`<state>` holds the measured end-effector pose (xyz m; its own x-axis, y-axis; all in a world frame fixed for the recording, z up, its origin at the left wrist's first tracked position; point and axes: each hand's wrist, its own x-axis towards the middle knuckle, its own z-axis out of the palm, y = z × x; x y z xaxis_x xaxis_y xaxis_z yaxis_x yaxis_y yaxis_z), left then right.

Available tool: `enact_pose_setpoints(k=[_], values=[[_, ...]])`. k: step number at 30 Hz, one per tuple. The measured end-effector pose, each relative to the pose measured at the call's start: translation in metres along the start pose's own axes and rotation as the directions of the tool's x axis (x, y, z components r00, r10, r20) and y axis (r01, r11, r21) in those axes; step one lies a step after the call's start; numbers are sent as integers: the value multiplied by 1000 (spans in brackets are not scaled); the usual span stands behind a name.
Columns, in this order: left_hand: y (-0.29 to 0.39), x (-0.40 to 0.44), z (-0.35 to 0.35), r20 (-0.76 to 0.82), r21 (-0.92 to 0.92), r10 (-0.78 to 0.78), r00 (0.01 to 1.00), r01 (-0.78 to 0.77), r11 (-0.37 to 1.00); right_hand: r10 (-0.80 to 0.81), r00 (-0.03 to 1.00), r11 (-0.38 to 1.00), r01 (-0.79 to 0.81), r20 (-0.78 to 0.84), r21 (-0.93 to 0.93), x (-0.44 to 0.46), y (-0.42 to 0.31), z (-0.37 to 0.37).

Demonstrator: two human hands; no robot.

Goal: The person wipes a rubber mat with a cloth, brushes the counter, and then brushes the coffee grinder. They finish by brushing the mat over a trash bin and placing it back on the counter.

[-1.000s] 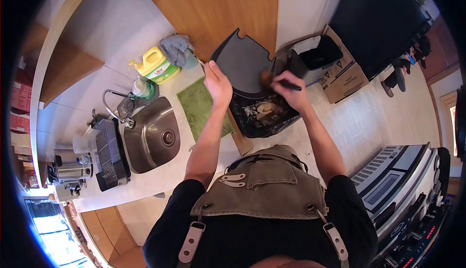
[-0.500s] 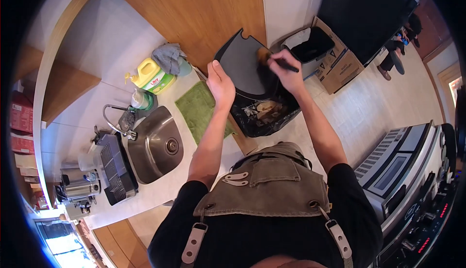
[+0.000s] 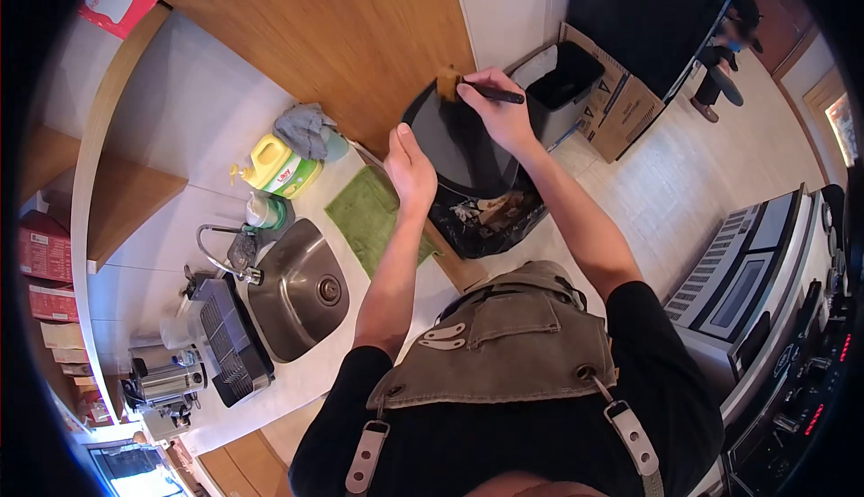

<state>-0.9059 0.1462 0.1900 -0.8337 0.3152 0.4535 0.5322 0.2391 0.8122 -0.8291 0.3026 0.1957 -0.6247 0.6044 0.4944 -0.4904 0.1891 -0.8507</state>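
Note:
My left hand [image 3: 411, 173] grips the near left edge of a dark grey tray [image 3: 427, 140] with a rounded rim, thumb pointing up along it. Closed around the black handle of a brush [image 3: 447, 84] is my right hand [image 3: 498, 114]. The brush's tan bristles are at the tray's far edge; a darker streak runs down the tray's surface. Below the tray stands a bin lined with a black bag [image 3: 472, 243], with brownish and pale waste inside. The tray hides part of the bin's opening.
Left of the bin, a green cloth [image 3: 364, 213] lies on the counter beside a steel sink [image 3: 297, 308]. A yellow jug [image 3: 277, 168] and grey cloth [image 3: 304, 131] stand behind. Another bin [image 3: 562, 78] and cardboard box [image 3: 621, 114] are to the right. A person's legs [image 3: 709, 87] show farther off.
The brush has moved from the tray's right side to its far edge, up and left. The tray looks more tilted, with its notched far corner out of sight. My view has shifted slightly.

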Motion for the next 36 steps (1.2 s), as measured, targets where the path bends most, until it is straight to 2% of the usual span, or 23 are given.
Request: enact_pose_setpoints(k=[1,3,4,7,8,9,11,13,15,16,17,19,21,23,24,27,28,29,31,32,33,35,36], values=[[-6,0,4,-20,5,29,999,-29,1000,-47,998,999,47,-47,1,1,2,3],[-3,4,9,-37,-20,43,998,-44,999,-65,950,996,82,305,-43,-14,-17,12],[0,5,7,-30,-44,25,999,-27,999,100,947,991,-66,306,-119,-16,-25,12],[1,3,4,-12,-29,-15,1000,14,999,157,967,987,-146,-202,65,8,-11,9],[1,3,6,-39,-20,22,999,-23,1000,-9,989,999,15,-148,37,5,-6,17],[0,4,9,-65,-11,59,996,-60,998,-61,994,998,58,94,30,-4,-4,18],[-4,8,7,-58,-64,11,998,-15,998,156,896,987,-124,416,-103,-16,-22,18],[-4,7,4,-35,-76,-3,999,0,997,92,959,996,-87,267,-30,0,-20,6],[-2,4,2,-48,-18,17,999,-18,1000,115,980,980,-138,-163,-143,13,-20,0],[-2,7,2,-68,12,46,997,-45,999,-118,993,990,117,-15,-78,5,-4,3],[0,11,4,-92,39,73,993,-69,997,-85,966,994,99,245,-46,-6,-12,5],[-3,15,1,-98,-2,55,994,-56,998,174,826,976,-70,536,-208,-22,-32,-2],[-5,18,-3,-95,-19,40,995,-42,999,47,953,991,-7,300,-134,-12,-17,-16],[-1,20,-7,-97,-15,25,995,-27,1000,131,980,961,-163,-153,-225,0,-6,-28],[-3,25,-5,-112,-10,48,993,-50,999,-139,990,969,142,30,-202,-9,0,-23],[-6,24,2,-133,-8,77,988,-79,997,150,829,966,-6,539,-258,-32,-42,-7],[-4,25,3,-135,-14,79,988,-82,997,87,885,993,-39,458,-112,-28,-26,-10],[0,25,1,-139,-18,78,987,-81,997,-26,958,987,69,285,-142,-18,-20,-17],[4,23,-3,-80,-32,-1,997,-1,999,-24,988,981,-6,-152,-195,-7,-11,-17],[2,25,-1,-88,-16,21,996,-23,1000,-196,971,937,227,137,-265,-16,-15,-20],[1,26,0,-99,1,43,994,-43,999,-75,920,983,132,384,-125,-27,-19,-19],[4,29,-3,-129,-21,33,991,-36,999,244,795,953,-90,555,-290,-39,-42,-32],[5,32,-5,-147,-32,29,989,-34,999,109,880,974,-2,462,-225,-40,-14,-47]])
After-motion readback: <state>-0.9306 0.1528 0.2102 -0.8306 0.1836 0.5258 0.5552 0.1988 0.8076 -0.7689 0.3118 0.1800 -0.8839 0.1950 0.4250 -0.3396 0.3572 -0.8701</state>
